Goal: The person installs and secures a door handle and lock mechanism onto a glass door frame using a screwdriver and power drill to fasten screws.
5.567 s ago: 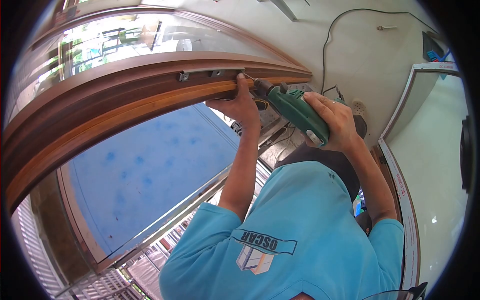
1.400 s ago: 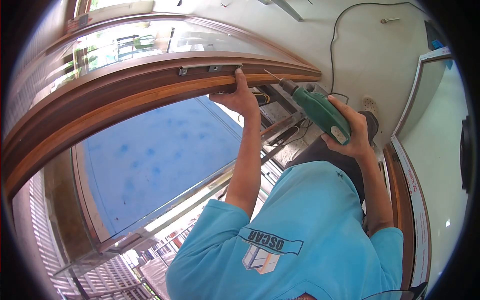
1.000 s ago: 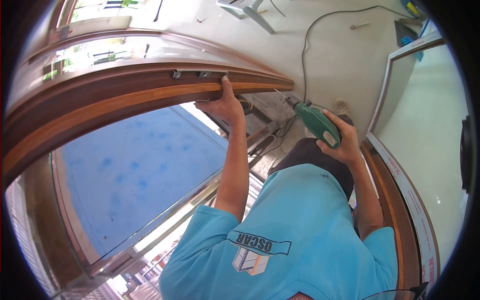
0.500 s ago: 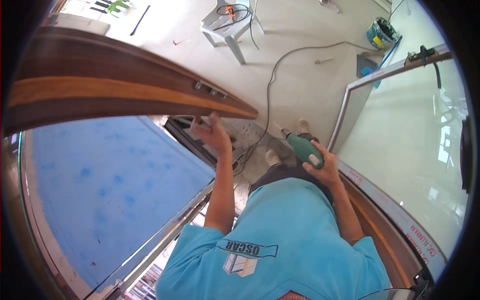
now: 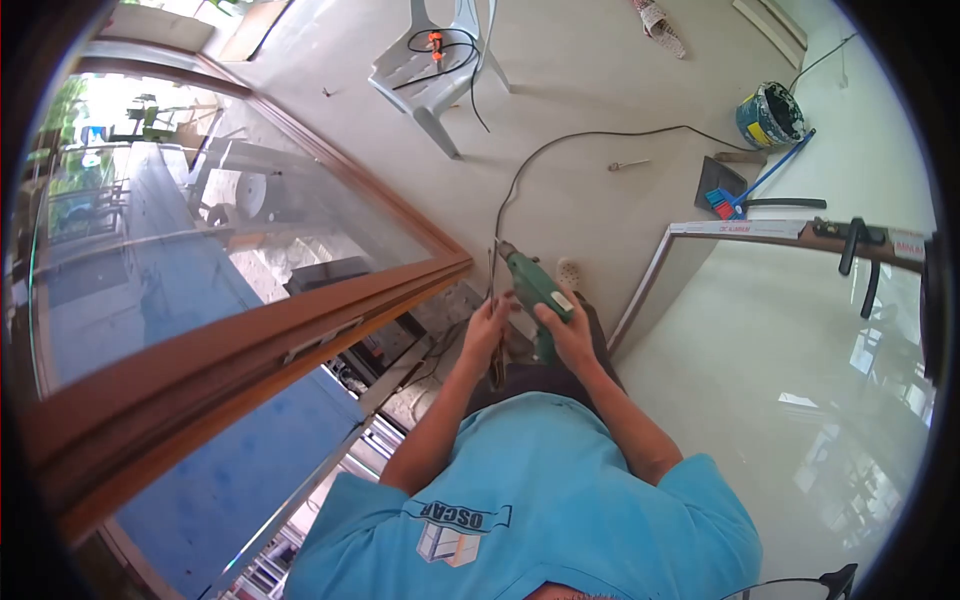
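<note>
My right hand (image 5: 568,335) is wrapped round the handle of a green power drill (image 5: 535,285), its nose pointing away from me and up to the left. Just left of it, my left hand (image 5: 487,328) grips a long, narrow, dark strip (image 5: 497,370) whose ends stick out above and below the fingers. The strip's exact kind is unclear. Both hands are close together in front of my lap, with the drill's tip near the upper end of the strip. A brown-framed glass panel (image 5: 400,215) stands to the left of my hands.
Another glazed frame (image 5: 640,285) leans on the right. A black cable (image 5: 590,134) runs over the floor. Farther off are a plastic chair (image 5: 430,95) holding an orange-and-black corded item, a paint bucket (image 5: 770,115), and a dustpan (image 5: 720,185) with a brush. Below left lies a blue surface (image 5: 250,470).
My left hand, earlier raised at the brown frame's edge, has come down beside the drill and now grips the strip. The drill has moved left. My view of the brown frame has shifted, showing its glass.
</note>
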Motion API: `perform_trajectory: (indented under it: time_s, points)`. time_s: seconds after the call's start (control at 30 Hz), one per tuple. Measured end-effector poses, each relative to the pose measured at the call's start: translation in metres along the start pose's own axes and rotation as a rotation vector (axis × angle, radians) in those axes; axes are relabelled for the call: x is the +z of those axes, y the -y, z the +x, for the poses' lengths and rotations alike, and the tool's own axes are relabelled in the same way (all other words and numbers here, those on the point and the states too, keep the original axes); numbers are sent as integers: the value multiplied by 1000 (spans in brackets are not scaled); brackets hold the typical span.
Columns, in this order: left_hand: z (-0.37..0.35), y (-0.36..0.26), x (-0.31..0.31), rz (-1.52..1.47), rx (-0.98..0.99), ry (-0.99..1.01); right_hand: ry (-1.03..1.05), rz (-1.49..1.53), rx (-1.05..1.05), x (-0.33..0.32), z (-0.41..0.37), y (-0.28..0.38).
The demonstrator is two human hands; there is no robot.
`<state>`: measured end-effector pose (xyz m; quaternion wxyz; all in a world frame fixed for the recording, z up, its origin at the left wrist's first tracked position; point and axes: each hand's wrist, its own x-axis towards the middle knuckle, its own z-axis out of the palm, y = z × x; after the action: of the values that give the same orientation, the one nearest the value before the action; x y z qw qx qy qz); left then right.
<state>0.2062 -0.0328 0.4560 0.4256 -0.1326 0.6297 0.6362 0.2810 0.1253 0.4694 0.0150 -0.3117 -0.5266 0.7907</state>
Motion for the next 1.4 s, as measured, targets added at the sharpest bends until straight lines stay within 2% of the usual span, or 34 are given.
perform_trajectory:
  time_s: [0.03,0.13,0.2,0.27,0.33,0.37,0.4,0.47,0.5,0.53,0.57,0.63,0.67,0.73,0.77,0.8,0.83,0.87,0.93,1.0,1.07,1.13,1.27,1.33,1.4]
  points:
    - [19,-13,14,-150,-49,-4,2,1,18,-1,12,7]
    - [64,-48,43,-202,-81,-20,96,36,39,-10,52,28]
    - [82,-72,56,-249,-64,-48,163,-290,-156,-17,80,40]
    - [95,-88,59,-279,-41,-69,232,-339,-183,-21,106,60]
    - [118,-104,56,-289,50,-174,280,-575,-438,-19,133,72]
    - [130,-116,51,-286,45,-232,279,-573,-444,-17,141,80]
    - [145,-127,47,-287,51,-231,278,-526,-384,-14,145,88]
    - [178,-153,38,-236,226,-452,288,-483,-327,-14,153,98]
    - [202,-164,29,-274,307,-544,299,-460,-176,-21,161,96]
    - [222,-179,16,-211,293,-620,308,-437,-26,-27,169,94]
    - [242,-195,0,-150,277,-694,295,-473,8,-35,178,88]
    - [311,-202,-49,28,364,-799,295,-572,94,-61,194,67]
    - [334,-220,-63,15,360,-803,308,-634,144,-75,203,59]
    - [377,-259,-87,460,132,-943,311,-893,234,-91,215,73]
    - [399,-271,-97,440,116,-946,302,-1035,204,-113,216,53]
    - [424,-286,-108,572,43,-917,292,-1177,166,-134,218,34]
    - [455,-301,-118,698,-19,-883,259,-1166,288,-140,226,40]
    - [480,-306,-128,677,-37,-883,228,-1152,424,-149,223,46]
    - [532,-320,-143,716,-135,-799,125,-1175,367,-186,208,23]
    - [582,-318,-158,749,-172,-797,-160,-768,835,-182,202,43]
    - [623,-321,-166,808,-246,-818,-265,-654,960,-180,192,59]
    - [649,-328,-174,784,-271,-782,-223,-702,1062,-170,194,80]
    - [679,-324,-182,838,-319,-731,-316,-528,1162,-149,217,111]
    - [684,-325,-178,869,-301,-779,-407,-427,1127,-144,241,120]
    - [680,-330,-174,875,-292,-802,-376,-441,1118,-143,263,130]
